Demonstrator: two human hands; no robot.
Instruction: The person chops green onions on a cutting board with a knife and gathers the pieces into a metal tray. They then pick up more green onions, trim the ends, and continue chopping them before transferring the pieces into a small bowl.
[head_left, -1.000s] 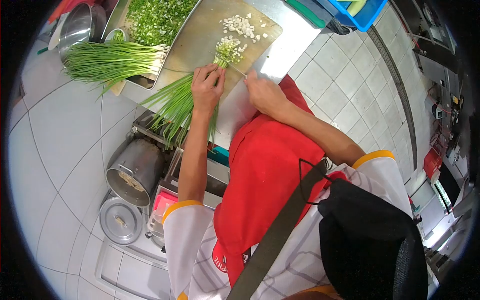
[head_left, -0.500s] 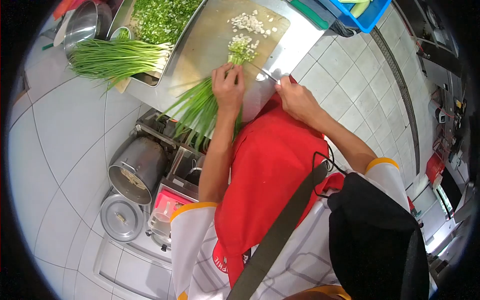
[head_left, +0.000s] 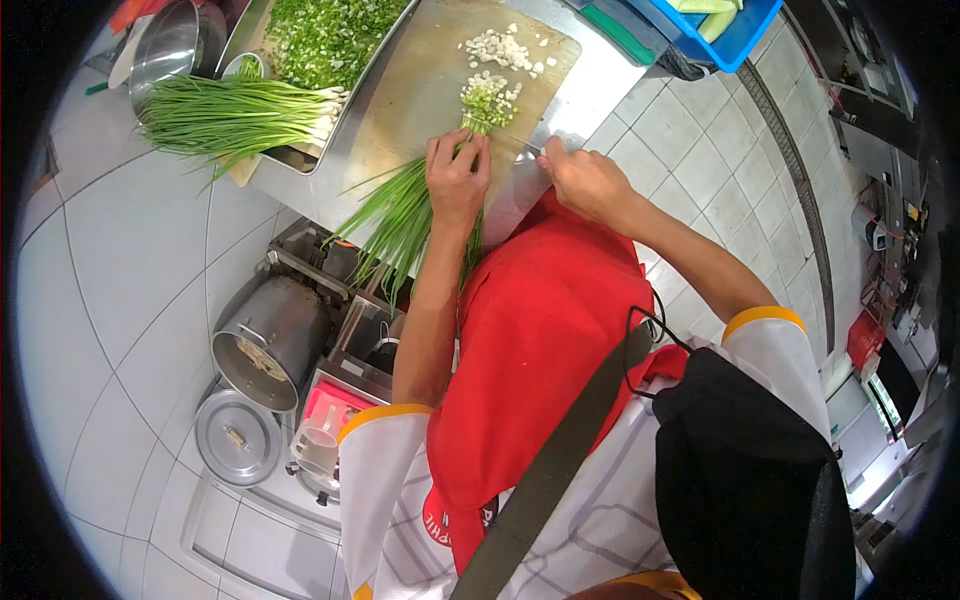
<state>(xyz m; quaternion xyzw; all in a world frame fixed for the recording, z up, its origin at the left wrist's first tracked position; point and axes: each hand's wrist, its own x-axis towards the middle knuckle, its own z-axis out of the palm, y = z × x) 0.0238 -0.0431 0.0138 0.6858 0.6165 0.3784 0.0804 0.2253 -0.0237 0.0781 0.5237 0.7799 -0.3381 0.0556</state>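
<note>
My left hand (head_left: 459,178) is closed over a bunch of green onions (head_left: 400,215), pressing it on the tan cutting board (head_left: 400,100). The long leaves fan out toward me and hang past the table edge. In my right hand (head_left: 588,182) is a knife (head_left: 520,143), its blade pointing left at the cut end of the bunch, close to my left fingertips. Chopped green onion pieces (head_left: 490,97) lie just beyond that end, with whiter slices (head_left: 505,48) farther up the board. My right fingers wrap the handle and hide most of it.
Left of the board, a metal tray (head_left: 345,120) holds chopped green onion, with a whole bunch (head_left: 235,115) lying across its corner. A steel bowl (head_left: 178,50) stands beyond. A blue basket (head_left: 745,40) is at upper right. Below are a large pot (head_left: 272,340) and a lid (head_left: 237,437).
My right hand has shifted slightly left and up with the knife, which now shows less of its blade. My left hand stays on the green onions almost unmoved.
</note>
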